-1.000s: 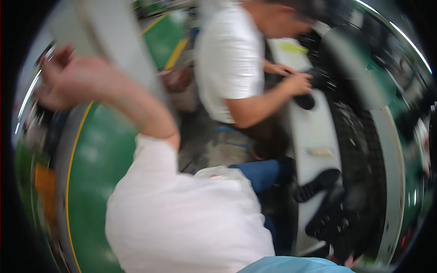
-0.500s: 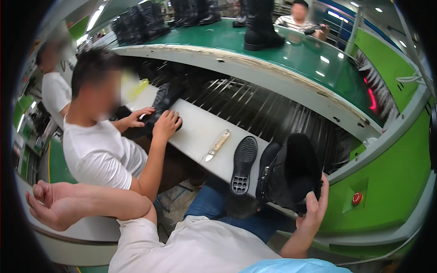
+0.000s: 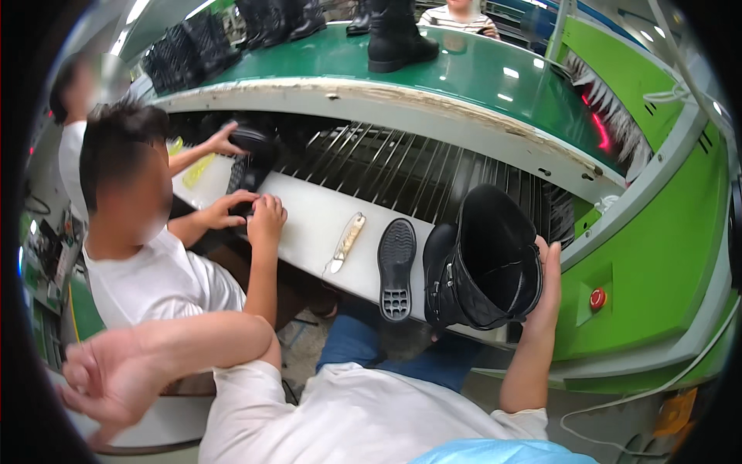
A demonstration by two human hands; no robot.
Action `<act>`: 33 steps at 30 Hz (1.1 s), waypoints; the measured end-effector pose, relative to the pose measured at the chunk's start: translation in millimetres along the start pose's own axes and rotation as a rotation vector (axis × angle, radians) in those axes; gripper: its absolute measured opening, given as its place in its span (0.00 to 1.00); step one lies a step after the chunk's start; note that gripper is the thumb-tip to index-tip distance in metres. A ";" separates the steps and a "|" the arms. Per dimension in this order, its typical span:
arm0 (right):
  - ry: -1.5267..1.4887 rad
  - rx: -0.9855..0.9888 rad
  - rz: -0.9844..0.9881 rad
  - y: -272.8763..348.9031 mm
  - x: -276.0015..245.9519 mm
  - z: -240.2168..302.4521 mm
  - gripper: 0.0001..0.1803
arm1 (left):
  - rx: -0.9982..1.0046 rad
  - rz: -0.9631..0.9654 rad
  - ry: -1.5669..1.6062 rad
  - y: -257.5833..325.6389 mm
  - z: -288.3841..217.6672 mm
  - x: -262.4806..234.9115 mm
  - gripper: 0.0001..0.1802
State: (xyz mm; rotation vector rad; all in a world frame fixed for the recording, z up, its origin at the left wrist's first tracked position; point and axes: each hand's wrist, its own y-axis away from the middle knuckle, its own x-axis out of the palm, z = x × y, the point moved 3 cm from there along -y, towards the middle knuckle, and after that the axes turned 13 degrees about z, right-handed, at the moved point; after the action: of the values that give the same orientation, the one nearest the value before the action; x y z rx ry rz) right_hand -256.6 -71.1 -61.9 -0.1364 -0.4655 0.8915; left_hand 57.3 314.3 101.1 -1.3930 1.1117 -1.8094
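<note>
My right hand (image 3: 547, 290) grips the top of a black boot (image 3: 479, 282), its fingers along the right side of the shaft. The boot's opening tilts toward me, and small buckles show on its left side. Just left of the boot, a loose black shoe sole (image 3: 397, 267) lies with its tread up on the white worktop (image 3: 309, 224). My left hand (image 3: 108, 379) is stretched far out to the left, away from the worktop. It is blurred, but its fingers look loosely bent and apart, with nothing seen in them.
A knife with a wrapped handle (image 3: 348, 243) lies left of the sole. At my left, a co-worker (image 3: 154, 255) handles dark footwear. Behind the worktop are metal rollers (image 3: 386, 166) and a green belt (image 3: 325, 58) bearing boots. A green machine (image 3: 641, 255) with a red button (image 3: 597, 298) stands right.
The boot has tipped so its opening faces me more, and my right hand has risen along its shaft. My left hand has swung slightly right and down. The whole view has shifted.
</note>
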 end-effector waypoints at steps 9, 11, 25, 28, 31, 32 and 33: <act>0.251 -0.025 -0.059 -10.8 -2.4 12.4 0.40 | -0.102 0.046 0.146 26.8 18.5 41.9 0.23; 0.256 0.000 -0.070 -13.1 -0.8 16.8 0.40 | -0.122 0.083 0.179 30.9 14.5 56.0 0.23; 0.151 0.055 0.106 -35.6 10.6 5.6 0.28 | -0.191 1.670 0.630 194.4 -14.1 266.5 0.22; 0.031 0.104 0.083 -30.7 -2.2 12.0 0.24 | -0.247 1.796 0.579 198.2 -11.9 277.8 0.18; 0.054 0.018 0.234 -24.7 -18.7 22.2 0.21 | -0.236 1.722 0.576 200.2 -15.0 286.5 0.14; 0.072 0.026 0.191 -23.6 -10.7 25.4 0.20 | -0.238 1.746 0.553 200.4 -14.5 286.0 0.14; 0.091 0.034 0.145 -23.4 -2.4 26.9 0.19 | -0.238 1.770 0.531 197.4 -15.2 286.9 0.14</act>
State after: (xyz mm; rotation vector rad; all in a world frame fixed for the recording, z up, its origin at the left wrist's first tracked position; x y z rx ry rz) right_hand -253.1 -89.7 -31.6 -0.1801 -0.3589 1.0306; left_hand -43.2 -16.9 59.4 0.3117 1.8643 -0.6094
